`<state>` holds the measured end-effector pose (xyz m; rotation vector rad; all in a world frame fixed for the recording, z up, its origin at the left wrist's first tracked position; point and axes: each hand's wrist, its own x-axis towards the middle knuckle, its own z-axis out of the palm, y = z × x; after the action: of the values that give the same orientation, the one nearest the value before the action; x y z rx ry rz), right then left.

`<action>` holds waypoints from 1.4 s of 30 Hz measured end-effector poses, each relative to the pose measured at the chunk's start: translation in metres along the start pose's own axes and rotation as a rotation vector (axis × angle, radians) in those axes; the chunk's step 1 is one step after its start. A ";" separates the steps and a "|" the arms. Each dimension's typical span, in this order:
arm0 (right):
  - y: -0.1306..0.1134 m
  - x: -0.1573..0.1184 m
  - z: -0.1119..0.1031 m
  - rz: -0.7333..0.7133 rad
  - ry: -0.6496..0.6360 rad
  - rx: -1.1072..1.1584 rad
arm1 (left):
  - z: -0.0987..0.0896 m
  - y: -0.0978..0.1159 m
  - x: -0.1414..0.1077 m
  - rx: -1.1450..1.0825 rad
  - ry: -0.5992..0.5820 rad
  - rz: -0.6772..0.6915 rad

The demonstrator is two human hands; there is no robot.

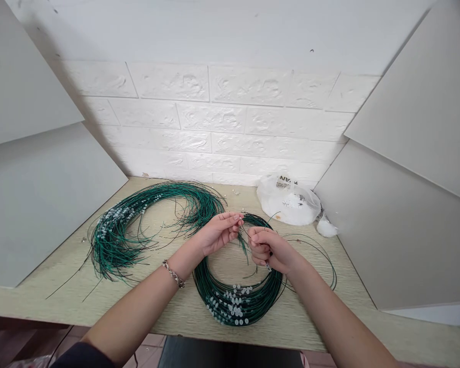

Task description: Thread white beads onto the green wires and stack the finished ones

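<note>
Dark green coiled wires [268, 300] with translucent whitish round beads [235, 310]; pale beige wood-grained tabletop [30, 306]; white brick-patterned wall [214, 120]; flat grey panels [53, 204]

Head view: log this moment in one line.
left hand: pinching tiny white piece; right hand: gripping dark strand; below hands: green coil with white beads; left side: loose green bundle; back right: plastic bag
</note>
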<state>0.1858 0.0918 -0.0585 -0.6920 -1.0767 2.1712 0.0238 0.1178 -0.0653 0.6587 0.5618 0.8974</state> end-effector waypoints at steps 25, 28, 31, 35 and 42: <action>0.002 0.001 -0.002 -0.004 -0.024 0.023 | -0.001 -0.001 0.001 -0.027 -0.011 -0.058; 0.002 0.001 -0.002 0.003 -0.023 0.020 | 0.000 0.000 0.000 -0.048 -0.010 -0.052; 0.002 0.001 -0.002 0.010 -0.018 0.018 | 0.000 0.000 0.000 -0.059 -0.018 -0.043; 0.003 0.001 -0.002 0.011 -0.022 0.018 | -0.001 -0.001 0.000 -0.062 -0.030 -0.046; 0.003 0.000 -0.002 0.013 -0.029 0.010 | -0.003 -0.002 0.001 -0.066 -0.032 -0.056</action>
<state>0.1861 0.0917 -0.0618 -0.6670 -1.0786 2.2027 0.0232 0.1181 -0.0685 0.5935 0.5174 0.8482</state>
